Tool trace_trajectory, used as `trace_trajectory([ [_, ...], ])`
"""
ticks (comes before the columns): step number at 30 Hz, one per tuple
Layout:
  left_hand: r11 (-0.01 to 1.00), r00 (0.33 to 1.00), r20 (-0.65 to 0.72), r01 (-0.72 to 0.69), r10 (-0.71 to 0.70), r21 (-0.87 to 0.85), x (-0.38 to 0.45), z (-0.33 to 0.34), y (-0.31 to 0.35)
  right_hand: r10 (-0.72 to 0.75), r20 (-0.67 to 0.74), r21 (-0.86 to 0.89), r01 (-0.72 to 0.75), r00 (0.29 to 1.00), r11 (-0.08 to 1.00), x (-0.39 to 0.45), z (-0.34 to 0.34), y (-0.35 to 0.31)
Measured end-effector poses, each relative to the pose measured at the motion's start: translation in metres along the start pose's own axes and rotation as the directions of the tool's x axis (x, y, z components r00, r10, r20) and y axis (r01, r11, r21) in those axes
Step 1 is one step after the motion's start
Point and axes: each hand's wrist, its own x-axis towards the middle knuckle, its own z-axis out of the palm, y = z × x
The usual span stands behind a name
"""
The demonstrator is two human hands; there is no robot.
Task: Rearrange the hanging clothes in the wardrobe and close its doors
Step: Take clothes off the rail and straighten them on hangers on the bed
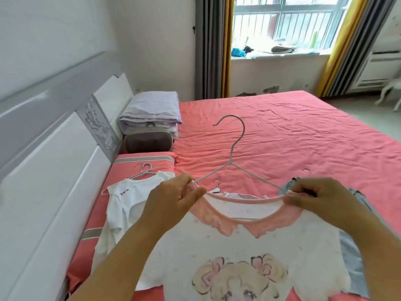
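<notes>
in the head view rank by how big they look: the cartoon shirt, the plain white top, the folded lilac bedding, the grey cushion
1. cartoon shirt, though it is nearest the camera
2. plain white top
3. folded lilac bedding
4. grey cushion

The bedding and cushion lie farther away, so their true sizes are unsure.

I see a bed (282, 131) under a coral-pink sheet, its glossy white headboard (54, 170) running along the left edge against a pale wall (54, 35). Folded lilac bedding (152, 111) sits at the far left corner. Daylight comes through a barred window (284, 20) framed by grey-and-yellow striped curtains (213, 46). Pale floor (358, 109) shows beyond the bed's right edge.
</notes>
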Motion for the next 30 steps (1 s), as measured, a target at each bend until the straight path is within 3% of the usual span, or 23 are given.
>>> trace_trajectory([
  [5,0.993,0.964,0.238,0.117,-0.119,0.020,0.066,0.070,-0.053,0.064,-0.011,-0.031,-0.064,0.998,0.997,0.085,0.032,0.080],
  [12,0.960,0.894,0.354,0.239,-0.276,0.145,0.136,0.161,-0.132,0.148,0.014,0.017,-0.149,0.989,0.989,0.186,0.081,0.171],
  [20,0.893,0.802,0.392,0.411,-0.450,0.184,0.189,0.243,-0.191,0.265,0.128,0.002,-0.268,0.956,0.963,0.265,0.126,0.264],
  [30,0.777,0.693,0.352,0.572,-0.629,0.262,0.202,0.341,-0.280,0.273,0.071,-0.135,-0.262,0.959,0.956,0.321,0.216,0.371],
])
